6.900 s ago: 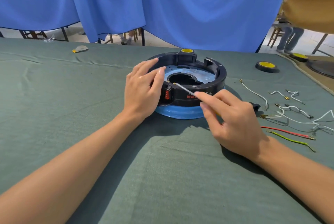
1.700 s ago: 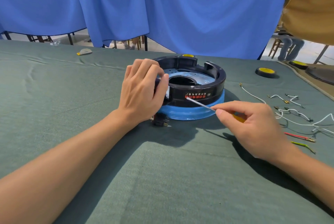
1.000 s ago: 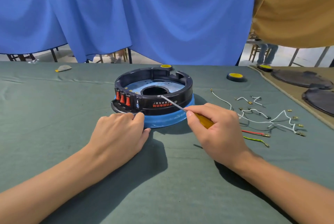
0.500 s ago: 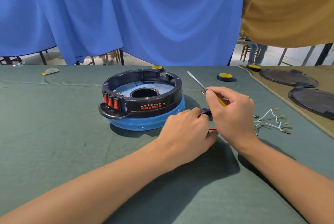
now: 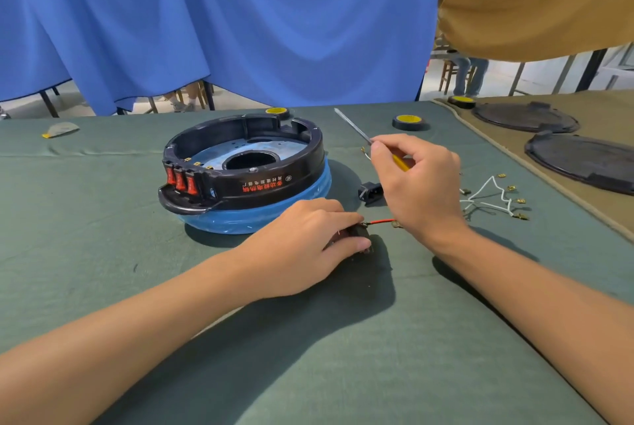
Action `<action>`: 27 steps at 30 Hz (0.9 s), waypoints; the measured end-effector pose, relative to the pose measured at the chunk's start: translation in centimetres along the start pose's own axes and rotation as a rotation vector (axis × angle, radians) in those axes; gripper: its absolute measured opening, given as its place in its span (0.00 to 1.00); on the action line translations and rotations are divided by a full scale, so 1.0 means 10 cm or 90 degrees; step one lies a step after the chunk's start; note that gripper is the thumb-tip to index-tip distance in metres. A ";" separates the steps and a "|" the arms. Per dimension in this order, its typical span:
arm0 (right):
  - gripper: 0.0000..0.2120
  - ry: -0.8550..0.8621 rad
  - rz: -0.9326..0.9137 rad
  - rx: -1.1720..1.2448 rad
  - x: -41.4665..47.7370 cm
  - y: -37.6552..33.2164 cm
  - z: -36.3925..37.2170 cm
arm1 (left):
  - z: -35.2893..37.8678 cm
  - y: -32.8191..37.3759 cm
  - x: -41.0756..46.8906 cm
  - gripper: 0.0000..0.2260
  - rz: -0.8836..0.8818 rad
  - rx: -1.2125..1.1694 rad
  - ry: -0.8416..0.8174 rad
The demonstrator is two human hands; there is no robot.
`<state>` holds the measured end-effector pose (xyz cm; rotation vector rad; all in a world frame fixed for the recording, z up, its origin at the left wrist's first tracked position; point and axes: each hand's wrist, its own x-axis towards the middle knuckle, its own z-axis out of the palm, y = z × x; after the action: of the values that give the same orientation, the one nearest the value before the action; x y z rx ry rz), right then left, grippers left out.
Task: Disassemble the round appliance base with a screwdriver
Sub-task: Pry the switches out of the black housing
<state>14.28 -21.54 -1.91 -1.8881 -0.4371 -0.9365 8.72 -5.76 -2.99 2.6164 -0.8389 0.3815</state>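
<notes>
The base sits on the cloth, left of centre, and neither of my hands touches it. It is a black plastic ring with an open hollow in the middle, red switches on its near-left wall and blue film round its lower half. I judge it stiff and fairly light, so it will likely skid on the cloth when I lean on a screw. The film looks slick, so I would take it by the bare black rim or the lug under the switches, with my fingers off the switches and the small terminals behind them.

My left hand lies just near-right of the base, knuckles up, with the fingers curled over a small dark part and pinching it against the cloth. A red wire runs right from the part. A black socket lies just beyond it.

My right hand hangs above the cloth to the right of the base. It pinches the screwdriver at the top of its yellow handle, and the thin shaft points up and far-left, aimed at nothing. The shaft looks slender, so I would press straight down through it, not sideways. White wires lie further right.
</notes>
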 end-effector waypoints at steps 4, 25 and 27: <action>0.10 0.018 0.012 -0.005 0.01 0.01 -0.02 | 0.01 0.10 0.09 0.15 -0.067 -0.106 0.043; 0.09 0.092 0.108 0.027 0.39 0.17 -0.32 | 0.53 0.47 0.57 0.20 -0.102 -0.142 0.034; 0.09 0.090 0.104 0.023 0.42 0.19 -0.41 | 0.57 0.54 0.62 0.20 -0.087 -0.152 0.051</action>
<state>16.51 -26.38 1.23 -1.7826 -0.2104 -0.9379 11.15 -15.32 -4.52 2.4027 -0.6335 0.3254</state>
